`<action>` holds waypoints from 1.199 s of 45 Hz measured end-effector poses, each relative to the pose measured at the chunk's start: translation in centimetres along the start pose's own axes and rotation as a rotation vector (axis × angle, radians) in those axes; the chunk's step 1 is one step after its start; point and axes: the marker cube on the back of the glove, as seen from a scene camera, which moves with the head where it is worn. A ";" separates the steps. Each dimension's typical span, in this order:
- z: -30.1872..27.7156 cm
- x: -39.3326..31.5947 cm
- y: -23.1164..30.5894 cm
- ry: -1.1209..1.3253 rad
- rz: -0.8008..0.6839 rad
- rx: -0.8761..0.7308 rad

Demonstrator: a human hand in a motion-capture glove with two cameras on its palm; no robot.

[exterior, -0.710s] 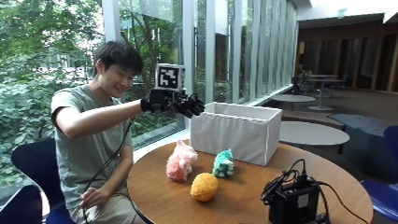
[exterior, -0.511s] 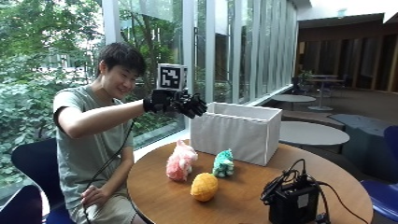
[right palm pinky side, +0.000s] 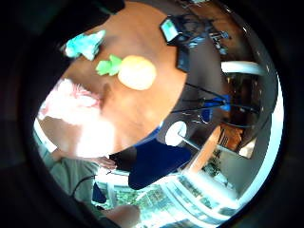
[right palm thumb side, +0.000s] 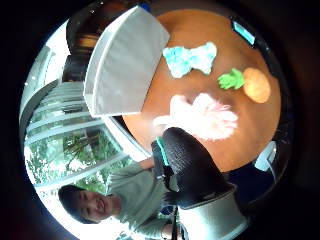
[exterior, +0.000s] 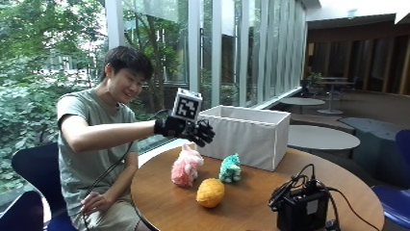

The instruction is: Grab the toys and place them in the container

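Hovering mid-frame in the outside view, the black-gloved right hand (exterior: 195, 131) is empty, fingers relaxed, above the pink fluffy plush toy (exterior: 186, 166). Teal plush toy (exterior: 230, 168) and orange plush pineapple (exterior: 210, 192) sit beside it on the round wooden counter (exterior: 243, 211); white fabric container (exterior: 253, 136) behind. Thumb-side palm view: pink plush (right palm thumb side: 202, 116) nearest. All look soft and light; pinch mid-body.

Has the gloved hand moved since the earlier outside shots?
Cannot tell: in the outside view the gloved right hand hovers beside the white box's near corner, above the pink toy, much as earlier.
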 end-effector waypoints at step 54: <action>7.8 -11.0 -2.5 0.022 -0.193 0.212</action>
